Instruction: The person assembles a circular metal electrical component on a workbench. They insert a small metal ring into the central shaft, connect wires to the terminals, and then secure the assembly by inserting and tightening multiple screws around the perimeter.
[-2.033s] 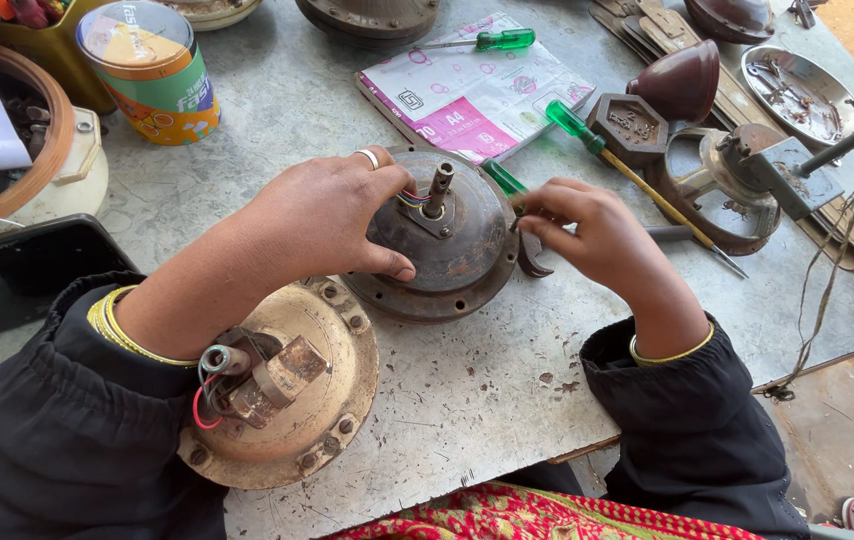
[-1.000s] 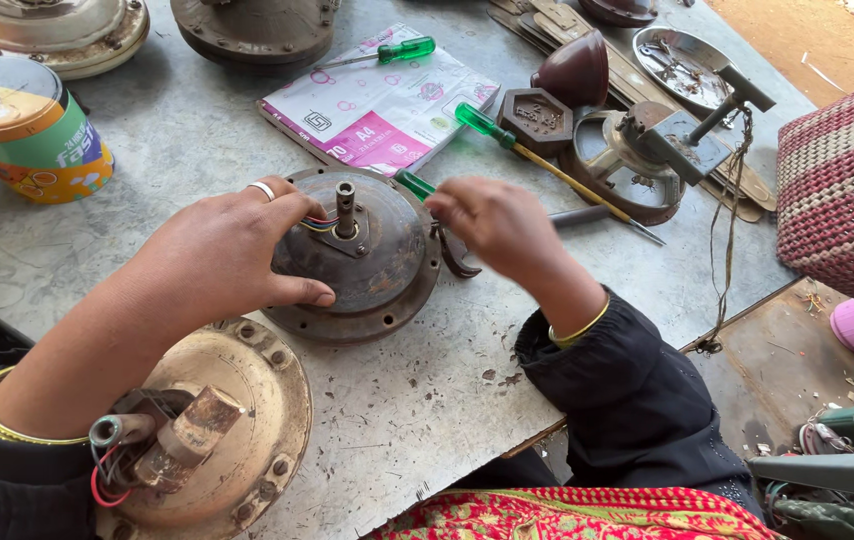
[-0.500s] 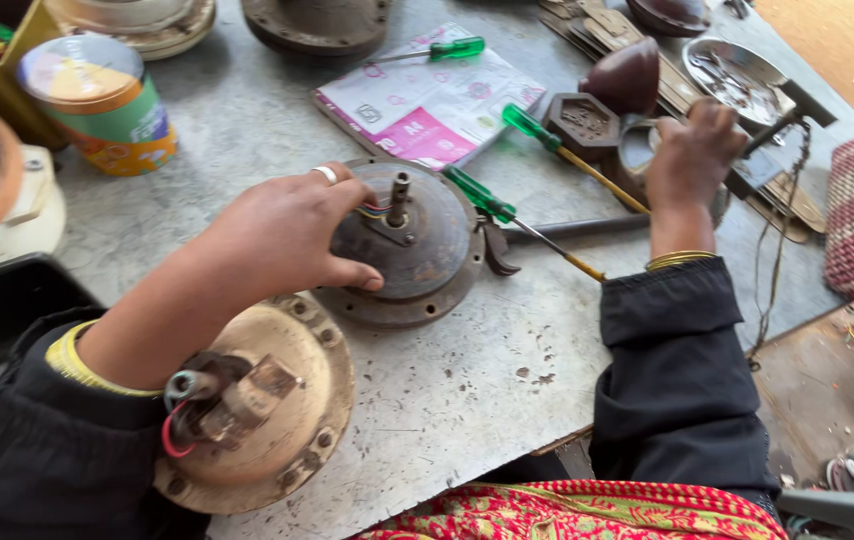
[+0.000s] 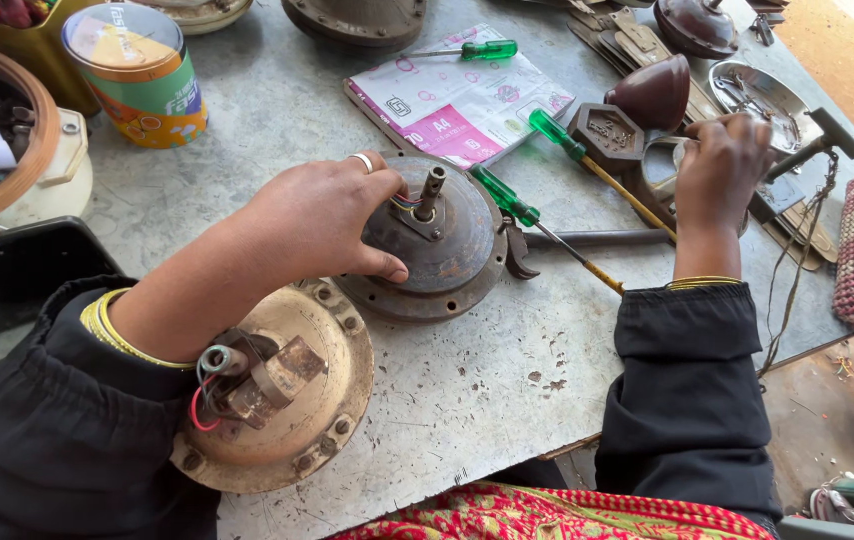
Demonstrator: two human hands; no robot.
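My left hand (image 4: 317,215) grips a round, dark, rusty motor housing (image 4: 452,260) on the grey metal table (image 4: 247,120), thumb on its near rim and fingers beside the upright shaft (image 4: 431,190). A tan round cover (image 4: 322,410) with a coil and red and white wires lies under my left forearm. My right hand (image 4: 717,165) is stretched out to the right with its fingers curled down over metal parts, where the handle of a hammer (image 4: 832,130) meets it. What the fingers hold is hidden.
Two green-handled screwdrivers (image 4: 507,200) (image 4: 557,130) lie between the housing and my right hand, and a third (image 4: 487,49) lies behind a pink and white packet (image 4: 447,100). A tin can (image 4: 137,75), a brown dome (image 4: 657,92) and a metal dish (image 4: 762,95) stand at the back. The table edge runs along the right.
My right hand left the housing and swung out to the right, to the metal parts by the hammer. My left hand has stayed on the housing.
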